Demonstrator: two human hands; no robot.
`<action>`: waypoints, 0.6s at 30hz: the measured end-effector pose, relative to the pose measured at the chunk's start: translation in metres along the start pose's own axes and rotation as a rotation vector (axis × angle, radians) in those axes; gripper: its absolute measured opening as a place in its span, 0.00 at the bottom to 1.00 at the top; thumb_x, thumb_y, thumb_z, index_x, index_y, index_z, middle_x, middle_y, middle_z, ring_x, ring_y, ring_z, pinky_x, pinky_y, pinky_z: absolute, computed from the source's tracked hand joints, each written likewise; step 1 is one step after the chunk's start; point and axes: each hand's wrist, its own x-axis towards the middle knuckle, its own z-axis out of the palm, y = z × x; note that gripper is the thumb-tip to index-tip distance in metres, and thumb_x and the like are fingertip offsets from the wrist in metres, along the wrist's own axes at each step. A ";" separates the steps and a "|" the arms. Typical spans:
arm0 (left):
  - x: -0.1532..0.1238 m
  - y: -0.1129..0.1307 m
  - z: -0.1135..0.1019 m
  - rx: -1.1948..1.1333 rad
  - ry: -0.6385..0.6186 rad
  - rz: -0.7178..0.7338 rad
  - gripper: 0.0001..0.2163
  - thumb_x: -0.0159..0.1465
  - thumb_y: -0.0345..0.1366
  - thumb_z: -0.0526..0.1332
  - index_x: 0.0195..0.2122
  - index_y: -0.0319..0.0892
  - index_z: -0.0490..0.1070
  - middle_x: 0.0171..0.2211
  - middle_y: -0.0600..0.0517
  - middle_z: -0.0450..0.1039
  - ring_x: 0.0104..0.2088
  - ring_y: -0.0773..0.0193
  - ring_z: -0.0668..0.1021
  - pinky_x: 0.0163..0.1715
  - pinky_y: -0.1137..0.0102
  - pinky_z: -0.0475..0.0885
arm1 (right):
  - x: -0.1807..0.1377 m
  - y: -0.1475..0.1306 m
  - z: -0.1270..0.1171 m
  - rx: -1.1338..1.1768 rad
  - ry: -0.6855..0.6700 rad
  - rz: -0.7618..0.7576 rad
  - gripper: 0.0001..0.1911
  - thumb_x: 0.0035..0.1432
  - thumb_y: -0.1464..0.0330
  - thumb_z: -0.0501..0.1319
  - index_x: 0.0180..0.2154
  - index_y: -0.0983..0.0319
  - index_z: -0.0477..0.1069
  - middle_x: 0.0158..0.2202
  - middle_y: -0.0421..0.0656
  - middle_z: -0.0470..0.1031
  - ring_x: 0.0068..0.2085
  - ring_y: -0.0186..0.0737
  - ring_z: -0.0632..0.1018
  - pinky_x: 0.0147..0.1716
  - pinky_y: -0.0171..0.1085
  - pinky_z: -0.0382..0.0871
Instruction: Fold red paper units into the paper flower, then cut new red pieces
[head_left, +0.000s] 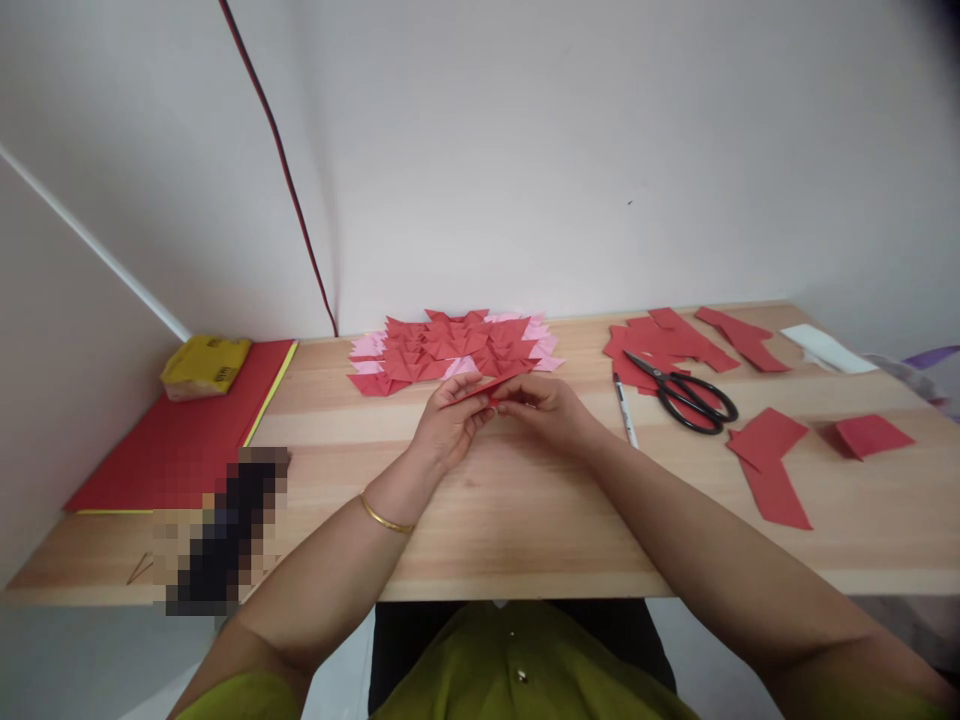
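Together both hands [499, 415] pinch a thin, flat-folded red paper piece [486, 387].

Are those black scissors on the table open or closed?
Closed: the scissors lie on red paper scraps with both blades together in one point.

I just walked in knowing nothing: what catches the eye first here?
Mid-table, the left hand and right hand pinch a red paper piece together. Behind them lies a spread of folded red and pink pieces; black scissors rest on red scraps at right.
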 end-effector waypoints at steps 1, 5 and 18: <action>-0.001 0.000 0.001 -0.002 0.002 -0.010 0.19 0.45 0.25 0.67 0.39 0.39 0.68 0.34 0.51 0.75 0.33 0.66 0.78 0.32 0.72 0.71 | 0.000 0.000 0.000 -0.006 -0.001 -0.006 0.08 0.55 0.65 0.61 0.36 0.61 0.75 0.33 0.43 0.78 0.34 0.38 0.76 0.35 0.36 0.69; -0.004 0.002 0.003 -0.007 0.008 -0.043 0.18 0.44 0.24 0.66 0.38 0.38 0.69 0.33 0.50 0.76 0.31 0.66 0.78 0.31 0.72 0.70 | 0.001 0.001 -0.001 -0.004 -0.022 -0.035 0.08 0.55 0.64 0.62 0.35 0.61 0.75 0.33 0.43 0.78 0.34 0.38 0.76 0.35 0.36 0.70; -0.006 0.002 0.006 -0.022 0.057 -0.079 0.18 0.45 0.23 0.65 0.39 0.37 0.69 0.25 0.52 0.74 0.25 0.68 0.75 0.31 0.70 0.70 | 0.002 0.001 0.004 0.304 -0.062 0.091 0.07 0.53 0.64 0.63 0.32 0.61 0.72 0.32 0.43 0.76 0.34 0.38 0.77 0.37 0.39 0.71</action>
